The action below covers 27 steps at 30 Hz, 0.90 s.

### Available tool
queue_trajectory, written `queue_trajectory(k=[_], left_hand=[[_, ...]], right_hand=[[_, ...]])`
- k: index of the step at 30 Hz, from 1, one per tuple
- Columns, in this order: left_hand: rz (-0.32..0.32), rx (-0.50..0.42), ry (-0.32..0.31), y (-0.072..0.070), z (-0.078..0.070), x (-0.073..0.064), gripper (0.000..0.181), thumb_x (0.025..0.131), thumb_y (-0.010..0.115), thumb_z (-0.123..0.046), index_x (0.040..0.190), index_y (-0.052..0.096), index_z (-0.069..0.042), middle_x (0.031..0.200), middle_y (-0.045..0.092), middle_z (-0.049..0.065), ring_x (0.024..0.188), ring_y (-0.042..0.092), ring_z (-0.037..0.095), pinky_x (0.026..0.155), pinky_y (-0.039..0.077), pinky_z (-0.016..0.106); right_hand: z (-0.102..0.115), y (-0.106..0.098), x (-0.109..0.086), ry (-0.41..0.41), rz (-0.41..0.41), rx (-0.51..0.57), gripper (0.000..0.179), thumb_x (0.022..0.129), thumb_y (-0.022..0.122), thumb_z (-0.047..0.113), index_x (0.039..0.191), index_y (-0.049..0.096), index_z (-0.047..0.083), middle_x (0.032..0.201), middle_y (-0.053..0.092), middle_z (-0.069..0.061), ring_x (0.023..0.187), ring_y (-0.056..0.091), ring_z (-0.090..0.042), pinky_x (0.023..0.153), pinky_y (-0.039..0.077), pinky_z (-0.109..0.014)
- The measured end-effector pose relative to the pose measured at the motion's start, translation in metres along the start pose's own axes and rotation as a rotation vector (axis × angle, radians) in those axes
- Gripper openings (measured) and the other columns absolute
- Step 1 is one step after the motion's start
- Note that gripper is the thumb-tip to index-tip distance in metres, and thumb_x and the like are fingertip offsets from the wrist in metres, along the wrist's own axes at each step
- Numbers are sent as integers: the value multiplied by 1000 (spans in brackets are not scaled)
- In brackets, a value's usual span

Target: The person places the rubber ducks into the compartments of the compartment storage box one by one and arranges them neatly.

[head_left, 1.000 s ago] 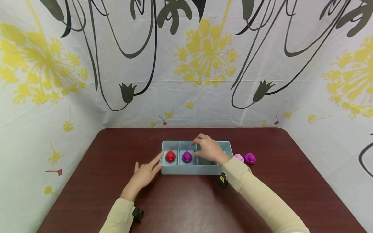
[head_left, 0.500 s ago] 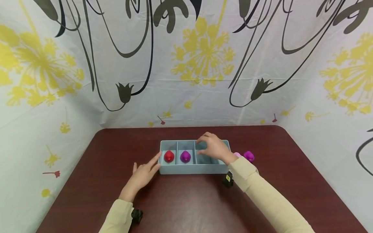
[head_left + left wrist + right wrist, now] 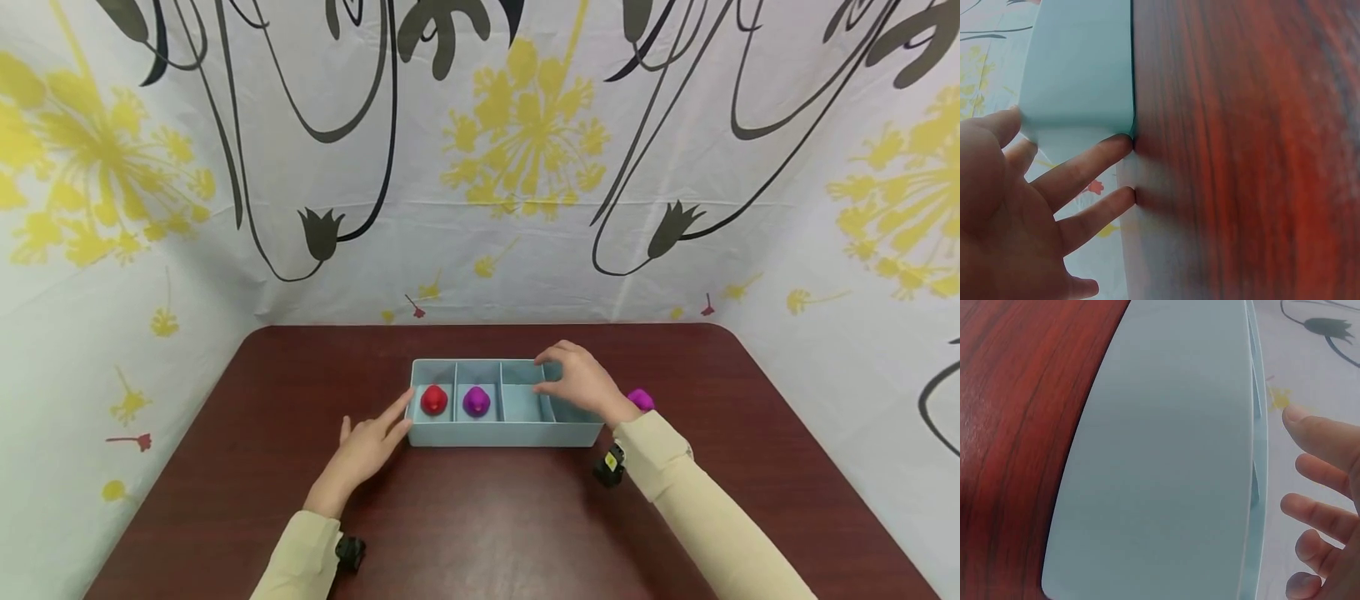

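Note:
A light blue box (image 3: 504, 435) with compartments sits on the table. In its leftmost compartment lies a small red toy (image 3: 433, 400), and a purple one (image 3: 476, 402) lies in the compartment beside it; both are rounded with a small beak-like bump. My left hand (image 3: 365, 454) touches the box's left end with spread fingers, as the left wrist view also shows. Above the right part of the box hovers my right hand (image 3: 583, 385), thumb and fingers apart, nothing between them. Another purple toy (image 3: 641, 399) shows just behind the right wrist, partly hidden.
The dark red-brown table (image 3: 480, 517) has a rounded far edge. A white cloth (image 3: 390, 150) printed with yellow and grey flowers hangs behind and at both sides. Small black cameras (image 3: 609, 467) sit on both wrists.
My right hand has moved right along the box, uncovering the third compartment. The pink toy outside the box has gone out of sight behind the right hand and wrist. The left hand stays put.

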<state>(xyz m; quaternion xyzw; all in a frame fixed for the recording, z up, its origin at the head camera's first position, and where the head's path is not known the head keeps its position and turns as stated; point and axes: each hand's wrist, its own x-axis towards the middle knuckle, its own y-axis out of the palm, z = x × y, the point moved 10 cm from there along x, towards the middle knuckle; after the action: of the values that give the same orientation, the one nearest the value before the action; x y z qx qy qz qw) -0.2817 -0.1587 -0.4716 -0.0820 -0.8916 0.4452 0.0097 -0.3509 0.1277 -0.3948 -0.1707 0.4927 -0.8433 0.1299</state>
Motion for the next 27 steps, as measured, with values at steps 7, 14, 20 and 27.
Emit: queue_trajectory(k=[7, 14, 20, 27], left_hand=[[7, 12, -13, 1, 1, 1, 57, 99, 45, -42, 151, 23, -37, 142, 51, 12, 125, 51, 39, 107, -3, 72], [-3, 8, -10, 0, 0, 0, 56, 99, 46, -41, 151, 24, -37, 137, 55, 13, 124, 52, 39, 107, -3, 73], [-11, 11, -5, 1, 1, -1, 56, 100, 45, -41, 151, 23, -37, 135, 57, 12, 123, 52, 38, 107, -3, 73], [-16, 15, -8, 0, 0, -2, 57, 99, 46, -41, 151, 23, -37, 135, 57, 11, 123, 53, 38, 107, -2, 73]], right_hand=[[-16, -8, -8, 21, -30, 27, 42, 76, 81, 24, 113, 68, 8, 112, 62, -7, 107, 59, -28, 90, 49, -47], [-33, -19, -17, 48, -55, 55, 41, 75, 81, 24, 111, 68, 8, 108, 63, -9, 103, 60, -29, 85, 50, -45], [-48, -26, -26, 78, -60, 57, 41, 77, 80, 24, 112, 68, 7, 107, 63, -14, 96, 57, -29, 79, 48, -44], [-64, -37, -33, 122, -76, 71, 41, 78, 79, 24, 113, 67, 6, 109, 63, -13, 103, 57, -30, 88, 48, -51]])
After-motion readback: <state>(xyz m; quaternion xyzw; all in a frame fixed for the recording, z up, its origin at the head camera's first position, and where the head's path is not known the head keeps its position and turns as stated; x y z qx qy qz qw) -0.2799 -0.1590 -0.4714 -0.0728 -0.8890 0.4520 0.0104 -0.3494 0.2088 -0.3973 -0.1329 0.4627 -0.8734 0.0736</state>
